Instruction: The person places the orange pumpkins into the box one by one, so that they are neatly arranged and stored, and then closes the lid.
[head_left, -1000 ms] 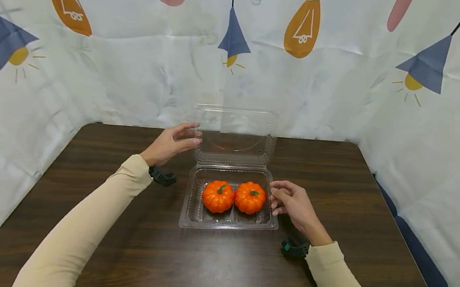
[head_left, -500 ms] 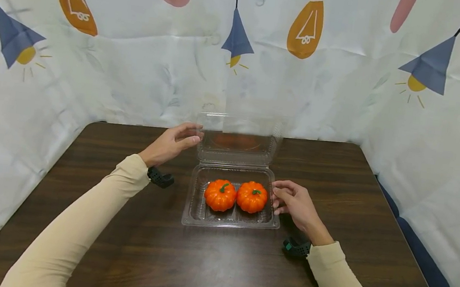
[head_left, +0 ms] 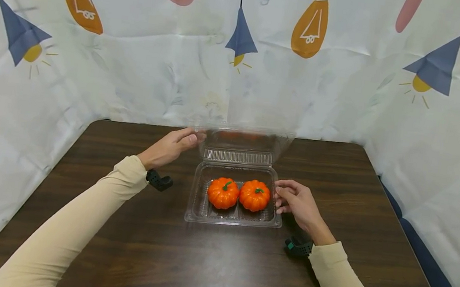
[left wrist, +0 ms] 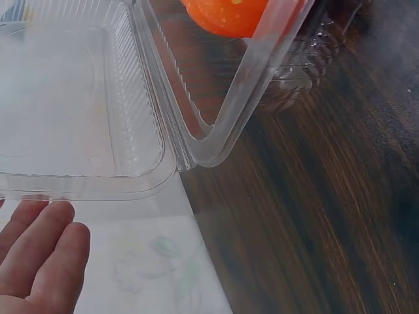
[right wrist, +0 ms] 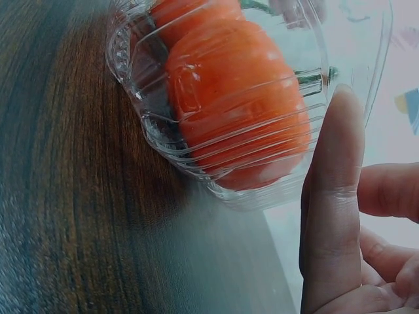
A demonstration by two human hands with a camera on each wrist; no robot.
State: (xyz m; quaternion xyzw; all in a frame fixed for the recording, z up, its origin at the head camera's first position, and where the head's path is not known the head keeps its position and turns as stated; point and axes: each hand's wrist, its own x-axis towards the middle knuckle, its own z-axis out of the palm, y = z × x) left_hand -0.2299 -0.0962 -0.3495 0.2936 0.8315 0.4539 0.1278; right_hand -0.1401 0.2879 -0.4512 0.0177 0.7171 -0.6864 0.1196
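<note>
A clear plastic clamshell container (head_left: pixel 231 221) stands on the brown table, its lid (head_left: pixel 239 156) raised and tilted at the back hinge. Two small orange pumpkins with green stems lie side by side inside: the left pumpkin (head_left: pixel 223 193) and the right pumpkin (head_left: pixel 254 196). My left hand (head_left: pixel 169 147) touches the lid's left edge. In the left wrist view, straight fingers (left wrist: pixel 49 252) meet the lid's rim, and the thumb is hidden. At the base's right rim rests my right hand (head_left: pixel 297 204). A straight digit (right wrist: pixel 334 196) lies against that rim in the right wrist view.
The dark wood table (head_left: pixel 206 265) extends around the container. A white curtain (head_left: pixel 157 72) printed with lamps and bulbs hangs behind and beside it. Dark blue fabric (head_left: pixel 433 274) shows past the right table edge.
The lid has swung forward and lower on its hinge, with my left hand moving along at its edge. My right hand stays at the base's right side. The head view has shifted slightly.
</note>
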